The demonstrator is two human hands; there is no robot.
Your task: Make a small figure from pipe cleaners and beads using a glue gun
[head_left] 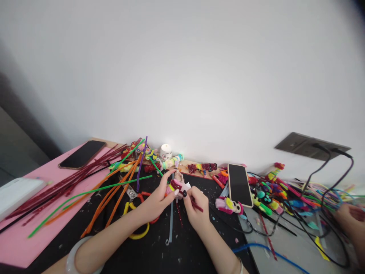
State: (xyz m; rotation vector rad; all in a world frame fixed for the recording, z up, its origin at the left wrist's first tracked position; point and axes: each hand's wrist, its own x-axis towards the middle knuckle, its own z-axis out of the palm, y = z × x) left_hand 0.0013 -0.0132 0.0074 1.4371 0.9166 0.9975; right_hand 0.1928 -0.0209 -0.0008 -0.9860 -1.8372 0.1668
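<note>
My left hand point(158, 199) pinches a small pink, white and yellow pipe-cleaner figure point(179, 185) above the black mat point(182, 243). My right hand point(196, 207) is closed on a dark red pipe cleaner point(196, 206), its end touching the figure. Both hands meet at the middle of the mat. A pale bangle point(72, 255) sits on my left wrist.
Loose orange, green and red pipe cleaners point(94, 186) fan out on the left, over a pink sheet point(25, 236). Phones lie at back left point(82, 154) and centre right point(239, 184). Yellow-handled pliers point(135, 207) lie by my left hand. Another person's hand point(352, 220) rests at the right among cables.
</note>
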